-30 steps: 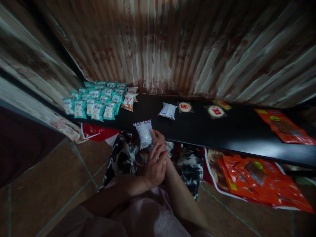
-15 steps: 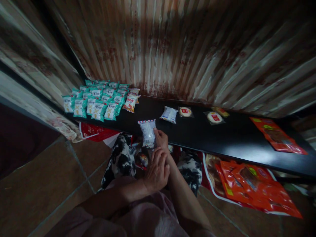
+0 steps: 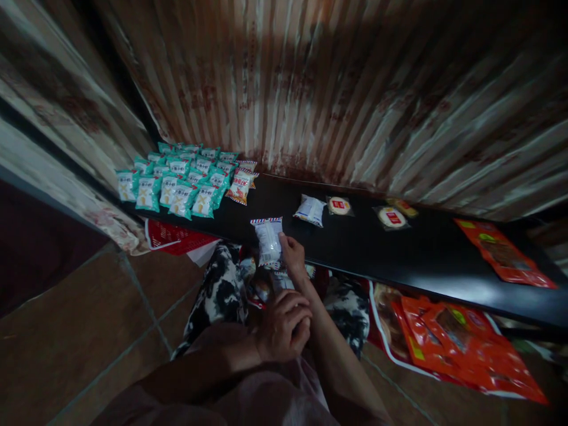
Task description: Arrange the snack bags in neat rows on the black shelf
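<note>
My right hand (image 3: 293, 255) pinches the right edge of a small white snack packet (image 3: 268, 241) with a red-and-blue striped border. The packet's back, with a barcode, faces up at the shelf's front edge. My left hand (image 3: 287, 326) lies against my right forearm, its fingers curled in and nothing visible in them. Beneath the held packet, between my knees, another white packet (image 3: 283, 281) shows among other wrapped items. A similar white packet (image 3: 310, 210) lies on the black shelf (image 3: 341, 245), just past my right hand.
Rows of teal snack packets (image 3: 177, 183) fill the shelf's left end, beside orange-and-white packets (image 3: 242, 184). Two round wrapped biscuits (image 3: 340, 206) and an orange pouch (image 3: 503, 251) lie rightward. Below hang a red bag (image 3: 175, 236) and several orange pouches (image 3: 465, 337). A pleated curtain (image 3: 310, 89) stands behind.
My left hand has slid down my right forearm, away from the wrist, and its fingers have curled in. My right hand still grips the packet. The view has shifted slightly.
</note>
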A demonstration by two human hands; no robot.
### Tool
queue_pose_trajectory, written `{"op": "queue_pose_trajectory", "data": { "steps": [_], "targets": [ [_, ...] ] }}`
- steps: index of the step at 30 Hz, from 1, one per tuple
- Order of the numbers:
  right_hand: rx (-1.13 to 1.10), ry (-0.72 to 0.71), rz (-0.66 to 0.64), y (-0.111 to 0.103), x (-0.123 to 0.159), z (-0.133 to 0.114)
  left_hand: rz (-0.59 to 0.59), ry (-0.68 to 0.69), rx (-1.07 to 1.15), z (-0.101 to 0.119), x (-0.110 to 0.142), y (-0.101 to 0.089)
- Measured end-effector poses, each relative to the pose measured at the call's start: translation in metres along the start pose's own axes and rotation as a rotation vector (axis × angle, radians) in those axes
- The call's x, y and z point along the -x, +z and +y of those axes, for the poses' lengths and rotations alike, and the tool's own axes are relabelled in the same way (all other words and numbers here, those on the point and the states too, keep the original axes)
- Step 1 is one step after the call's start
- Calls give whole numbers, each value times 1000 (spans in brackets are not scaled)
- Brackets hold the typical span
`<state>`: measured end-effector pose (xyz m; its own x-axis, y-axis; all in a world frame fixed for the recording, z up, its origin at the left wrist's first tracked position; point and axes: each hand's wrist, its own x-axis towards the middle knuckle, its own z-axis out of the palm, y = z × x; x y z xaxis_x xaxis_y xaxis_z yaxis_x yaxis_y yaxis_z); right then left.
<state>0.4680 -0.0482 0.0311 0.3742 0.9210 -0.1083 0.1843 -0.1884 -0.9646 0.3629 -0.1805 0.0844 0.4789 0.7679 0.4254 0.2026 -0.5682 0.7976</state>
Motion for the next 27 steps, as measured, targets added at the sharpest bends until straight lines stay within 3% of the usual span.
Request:
{"op": "queue_pose_trajectory", "data": {
  "steps": [2, 5, 6, 7, 8, 10, 13, 17, 21, 24, 27],
  "targets": [
    [-66, 35, -16, 1, 2, 2, 135, -38, 90, -9, -6, -12],
    [-181, 125, -40, 2, 6, 3, 719, -430, 203, -39, -29, -36],
    [-207, 148, -52, 3, 7, 3, 838, -574, 291, -52, -38, -43],
    [-222, 157, -69, 3, 9, 3, 842, -700, 434, -64, -46, -49],
    [-222, 152, -91, 3, 11, 2, 762, -785, 603, -74, -53, -52],
    [-183, 110, -140, 3, 15, 1, 532, -794, 846, -89, -61, -51],
    [-45, -10, -172, 0, 20, -4, 518, -787, 1004, -93, -61, -40],
    [196, -244, -10, -6, 26, -12, 606, -802, 974, -85, -55, -30],
    [274, -407, 89, -8, 32, -21, 620, -782, 889, -80, -56, -35],
    [242, -424, 48, -9, 40, -27, 627, -792, 805, -79, -57, -39],
    [169, -325, -44, -12, 49, -31, 643, -778, 781, -79, -57, -39]
  ]
}}
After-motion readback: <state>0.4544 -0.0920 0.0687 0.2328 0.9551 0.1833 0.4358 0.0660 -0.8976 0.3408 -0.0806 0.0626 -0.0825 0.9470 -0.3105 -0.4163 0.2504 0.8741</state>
